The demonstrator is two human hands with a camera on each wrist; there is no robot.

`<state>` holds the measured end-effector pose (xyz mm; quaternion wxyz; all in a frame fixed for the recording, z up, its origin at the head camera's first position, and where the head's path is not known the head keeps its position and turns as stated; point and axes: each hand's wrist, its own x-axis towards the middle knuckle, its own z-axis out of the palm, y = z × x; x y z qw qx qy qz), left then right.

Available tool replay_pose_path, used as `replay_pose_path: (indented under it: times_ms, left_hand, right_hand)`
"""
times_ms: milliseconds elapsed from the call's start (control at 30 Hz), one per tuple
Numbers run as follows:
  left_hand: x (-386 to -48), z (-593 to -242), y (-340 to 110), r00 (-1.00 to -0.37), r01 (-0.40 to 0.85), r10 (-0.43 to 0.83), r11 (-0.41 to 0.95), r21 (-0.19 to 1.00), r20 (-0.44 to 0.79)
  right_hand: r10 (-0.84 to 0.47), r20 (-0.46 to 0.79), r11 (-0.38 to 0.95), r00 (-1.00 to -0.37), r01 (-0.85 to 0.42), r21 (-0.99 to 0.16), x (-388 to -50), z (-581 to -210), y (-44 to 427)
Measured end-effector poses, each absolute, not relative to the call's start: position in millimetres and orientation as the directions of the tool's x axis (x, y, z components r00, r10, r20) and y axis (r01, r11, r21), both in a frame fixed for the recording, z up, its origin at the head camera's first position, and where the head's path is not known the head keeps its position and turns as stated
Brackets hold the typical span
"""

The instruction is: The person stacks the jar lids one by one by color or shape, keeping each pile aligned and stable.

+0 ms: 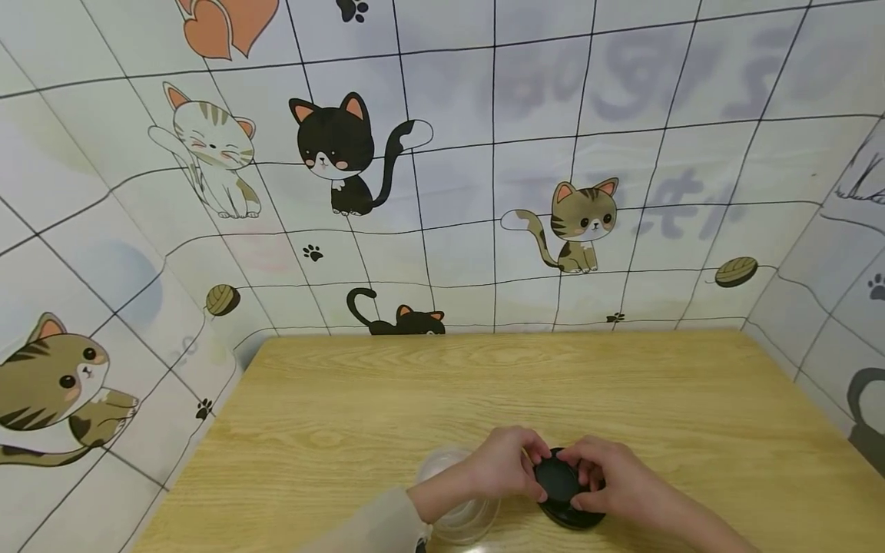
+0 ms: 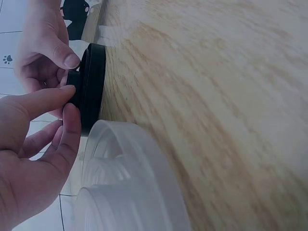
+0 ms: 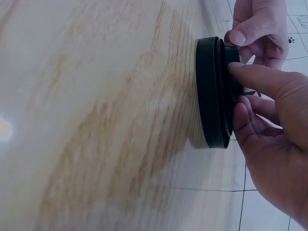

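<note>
A small black round lid (image 1: 556, 481) sits over a larger black lid (image 1: 575, 520) on the table. My left hand (image 1: 501, 465) pinches the small lid's left edge between thumb and fingers. From the opposite side, my right hand (image 1: 615, 472) grips its right edge. In the right wrist view, the wide black lid (image 3: 208, 91) stands as a low stack with more than one rim, the small one above it. Under my left forearm are clear round plastic containers (image 2: 137, 178), which look nested inside each other; the forearm partly hides them in the head view.
The wood-grain table (image 1: 387, 392) extends behind and to both sides of the hands. A white cloth backdrop (image 1: 456, 192) printed with cats and grid lines rises along its back and sides. The clear containers stand close to the left of the black lids.
</note>
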<state>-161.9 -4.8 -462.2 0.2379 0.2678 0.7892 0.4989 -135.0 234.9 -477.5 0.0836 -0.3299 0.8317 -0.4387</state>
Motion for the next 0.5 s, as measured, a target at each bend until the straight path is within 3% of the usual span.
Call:
replay_pose_path:
  times_ms: [500]
  left_hand:
    - [-159.0, -462.4, -6.8, -0.740, 0.265, 0.665, 0.420, 0.868, -0.096]
  right_hand:
    - [-0.639, 0.050, 0.447, -0.768, -0.424, -0.788, -135.9, -475.0, 227.8]
